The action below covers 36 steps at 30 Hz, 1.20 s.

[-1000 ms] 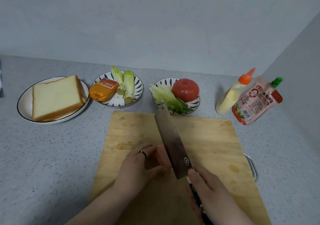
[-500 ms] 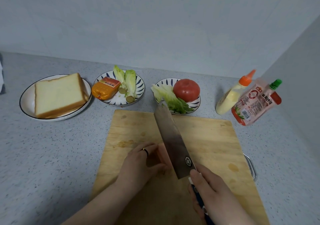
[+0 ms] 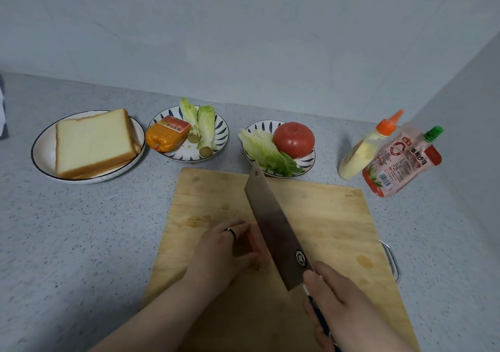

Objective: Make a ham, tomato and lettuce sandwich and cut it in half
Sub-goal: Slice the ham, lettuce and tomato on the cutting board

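On the wooden cutting board [image 3: 324,216] my left hand [image 3: 224,254] holds a pink piece of ham [image 3: 255,239], fingers curled over it. My right hand [image 3: 341,305] grips the handle of a cleaver [image 3: 276,230], whose blade stands against the ham's right side. Behind the board are bread slices [image 3: 92,142] on a white plate [image 3: 43,146], a wrapped ham block [image 3: 167,133] with lettuce hearts [image 3: 203,124] on a patterned plate [image 3: 221,135], and a tomato [image 3: 293,139] with lettuce leaves [image 3: 266,152] on a second patterned plate [image 3: 308,159].
A mayonnaise squeeze bottle [image 3: 362,148] and a ketchup pouch [image 3: 400,162] lie at the back right, near the side wall. The board's metal handle [image 3: 392,262] sticks out on its right. Speckled grey counter [image 3: 81,230] lies to the left of the board.
The cleaver blade has shifted slightly against the ham while my left hand keeps its hold. Otherwise only the camera view has moved a little.
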Available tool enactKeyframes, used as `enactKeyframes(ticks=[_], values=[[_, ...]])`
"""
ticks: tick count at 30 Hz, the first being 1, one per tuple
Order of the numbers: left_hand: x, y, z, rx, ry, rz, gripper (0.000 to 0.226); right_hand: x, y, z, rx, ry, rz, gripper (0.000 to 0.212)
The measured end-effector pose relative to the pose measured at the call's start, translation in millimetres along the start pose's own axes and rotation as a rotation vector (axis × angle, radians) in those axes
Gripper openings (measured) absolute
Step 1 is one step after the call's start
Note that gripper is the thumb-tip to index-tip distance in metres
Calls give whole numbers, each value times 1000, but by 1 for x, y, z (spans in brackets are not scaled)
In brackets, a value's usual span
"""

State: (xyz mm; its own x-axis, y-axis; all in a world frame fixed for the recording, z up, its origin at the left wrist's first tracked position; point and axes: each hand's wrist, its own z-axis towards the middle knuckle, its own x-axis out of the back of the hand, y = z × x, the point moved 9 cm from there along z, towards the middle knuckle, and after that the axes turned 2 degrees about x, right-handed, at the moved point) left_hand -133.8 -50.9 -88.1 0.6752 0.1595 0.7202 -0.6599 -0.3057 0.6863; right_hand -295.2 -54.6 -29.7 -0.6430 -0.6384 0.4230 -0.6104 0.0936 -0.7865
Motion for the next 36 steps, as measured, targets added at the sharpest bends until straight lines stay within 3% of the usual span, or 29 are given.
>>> enactKeyframes(ticks=[6, 14, 18, 23, 28, 34, 36], values=[[1, 0, 5, -7, -20, 4, 64, -5, -6, 7, -16, -35, -110, 23], [-1, -3, 5, 5, -24, 11, 63, -9, -1, 19, -52, -23, -78, 24], [1, -2, 6, -1, -13, -3, 64, -16, 2, 26, -22, -3, -94, 16], [1, 0, 5, -18, -20, -5, 64, -22, 9, 32, 13, 26, -149, 33], [1, 0, 5, -19, -13, -8, 65, -25, 11, 33, 66, 50, -140, 26], [0, 1, 4, -22, -14, -21, 65, -24, 5, 30, 126, 6, -91, 39], [0, 1, 4, -20, -11, -23, 66, -24, 5, 32, 115, -9, -70, 32]])
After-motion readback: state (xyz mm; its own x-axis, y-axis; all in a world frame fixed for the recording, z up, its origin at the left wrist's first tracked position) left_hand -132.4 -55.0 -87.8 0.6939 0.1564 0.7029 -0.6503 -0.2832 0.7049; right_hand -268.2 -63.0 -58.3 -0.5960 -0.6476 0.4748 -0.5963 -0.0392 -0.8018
